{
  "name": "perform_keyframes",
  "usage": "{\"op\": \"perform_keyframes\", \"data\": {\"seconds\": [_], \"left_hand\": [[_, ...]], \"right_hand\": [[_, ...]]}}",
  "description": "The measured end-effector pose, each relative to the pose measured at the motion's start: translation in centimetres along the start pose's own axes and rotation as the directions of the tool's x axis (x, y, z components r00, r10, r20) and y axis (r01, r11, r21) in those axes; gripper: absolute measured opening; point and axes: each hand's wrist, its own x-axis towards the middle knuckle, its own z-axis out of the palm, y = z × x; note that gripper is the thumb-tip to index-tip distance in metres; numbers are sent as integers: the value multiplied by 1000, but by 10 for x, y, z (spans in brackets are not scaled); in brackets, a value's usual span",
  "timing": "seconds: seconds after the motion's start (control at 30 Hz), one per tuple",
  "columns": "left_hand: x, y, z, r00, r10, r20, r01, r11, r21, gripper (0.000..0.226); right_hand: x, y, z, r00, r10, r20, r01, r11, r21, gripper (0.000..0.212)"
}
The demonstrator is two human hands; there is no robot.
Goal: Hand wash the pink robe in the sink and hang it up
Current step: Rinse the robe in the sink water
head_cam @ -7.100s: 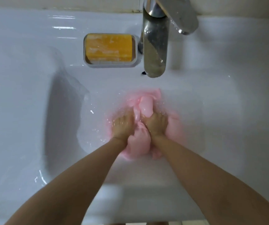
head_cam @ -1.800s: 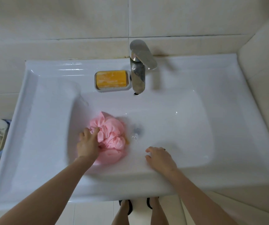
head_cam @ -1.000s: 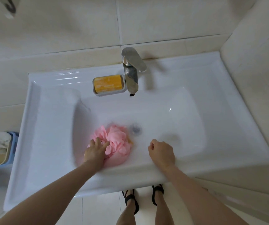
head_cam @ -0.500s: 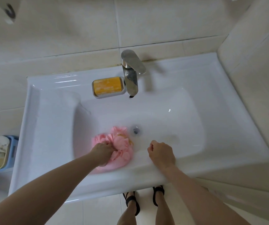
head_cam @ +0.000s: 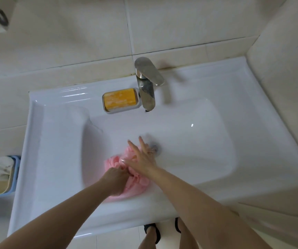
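A: Where's the pink robe (head_cam: 137, 180)?
B: Bunched in the sink (head_cam: 216, 105) basin, front-left, just beside the drain (head_cam: 155, 148).
A: Hands?
B: Person's left hand (head_cam: 115, 178) curls round its near edge, gripping. Their right hand (head_cam: 142, 160) lies on top, fingers straight & spread. Yellow soap (head_cam: 120, 98) sits by the faucet (head_cam: 147, 92).

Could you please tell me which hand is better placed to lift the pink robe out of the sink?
Left, I would judge. The left hand has its fingers curled into the bunched pink robe, while the right hand lies over it with fingers straight, holding nothing.
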Motion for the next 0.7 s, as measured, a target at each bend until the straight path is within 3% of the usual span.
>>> {"op": "perform_keyframes", "data": {"seconds": [0.17,0.27,0.37,0.53,0.7], "left_hand": [[-8,2,6,998,-61,-30,58,993,-107,37],[-10,2,6,992,-114,-46,104,977,-184,55],[-11,4,7,978,-204,-41,185,943,-278,65],[-10,6,9,931,-363,-44,331,888,-319,49],[-6,11,12,872,-483,-75,436,837,-330,35]], "right_hand": [[19,-7,19,991,38,127,-38,999,-5,71],[8,-7,26,992,21,124,-32,996,86,55],[-2,-7,28,996,51,77,-58,995,86,52],[-4,-8,32,977,209,43,-213,970,119,52],[-3,-11,37,970,242,-36,-241,970,32,48]]}}
